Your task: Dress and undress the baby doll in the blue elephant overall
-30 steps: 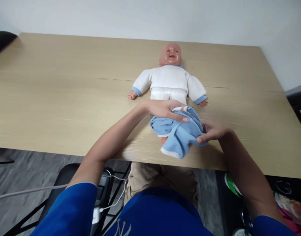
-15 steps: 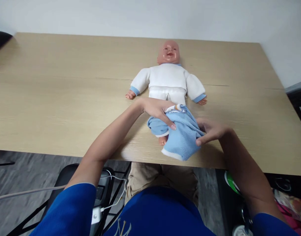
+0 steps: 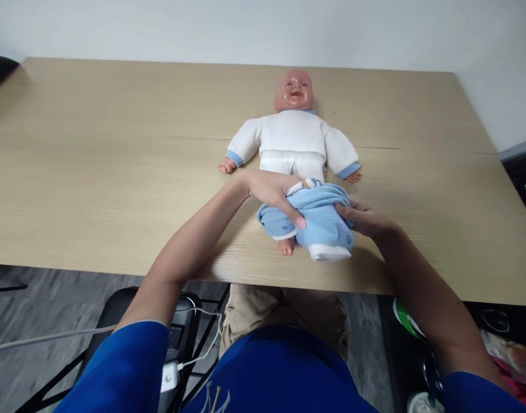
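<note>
A baby doll (image 3: 293,135) in a white top lies on its back on the wooden table (image 3: 116,160), head towards the wall. Light blue trousers (image 3: 320,221) with white cuffs cover its legs. My left hand (image 3: 273,192) grips the trousers at the waistband on the doll's left-hand side in the picture. My right hand (image 3: 359,218) holds the trousers on the other side, by the hip. One bare doll foot (image 3: 285,246) pokes out of the left trouser leg; the other foot is hidden inside the cloth.
The table's near edge runs just below the doll's feet. Under the table are a black chair (image 3: 129,304) with white cables (image 3: 51,332) on the left and coloured items (image 3: 503,350) on the floor at the right. A dark chair back (image 3: 0,66) shows at the far left.
The trousers have been drawn up the doll's legs towards its waist. My right hand moved up and left to the hip, and the loose right trouser leg now lies straight.
</note>
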A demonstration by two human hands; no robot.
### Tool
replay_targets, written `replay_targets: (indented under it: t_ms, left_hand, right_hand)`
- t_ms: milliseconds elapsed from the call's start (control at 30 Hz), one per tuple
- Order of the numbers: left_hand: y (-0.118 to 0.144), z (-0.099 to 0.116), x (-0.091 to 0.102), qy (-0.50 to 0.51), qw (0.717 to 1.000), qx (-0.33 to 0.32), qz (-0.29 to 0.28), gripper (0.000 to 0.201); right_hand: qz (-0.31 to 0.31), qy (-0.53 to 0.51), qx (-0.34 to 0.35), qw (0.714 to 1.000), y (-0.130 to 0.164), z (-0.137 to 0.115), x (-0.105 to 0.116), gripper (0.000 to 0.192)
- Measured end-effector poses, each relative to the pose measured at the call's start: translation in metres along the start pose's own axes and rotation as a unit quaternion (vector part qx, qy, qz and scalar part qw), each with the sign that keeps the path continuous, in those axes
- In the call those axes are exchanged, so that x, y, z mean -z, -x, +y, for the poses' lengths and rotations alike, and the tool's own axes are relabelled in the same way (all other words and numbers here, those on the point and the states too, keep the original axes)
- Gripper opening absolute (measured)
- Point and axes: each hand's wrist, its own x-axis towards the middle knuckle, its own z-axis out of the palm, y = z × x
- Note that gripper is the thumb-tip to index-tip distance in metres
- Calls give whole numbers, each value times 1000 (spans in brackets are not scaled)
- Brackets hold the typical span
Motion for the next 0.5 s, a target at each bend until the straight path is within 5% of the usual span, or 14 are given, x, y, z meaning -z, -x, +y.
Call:
replay_targets:
  t_ms: [267,500]
  left_hand:
    - [0,-8,6,-22,999,-40,11,56]
    - [-2,-4,2,8,1000,-27,-5,58]
  right_hand:
    - [-187,84,6,979,-1,-11,6,59]
    - [-167,143,25,975,5,-19,12,72]
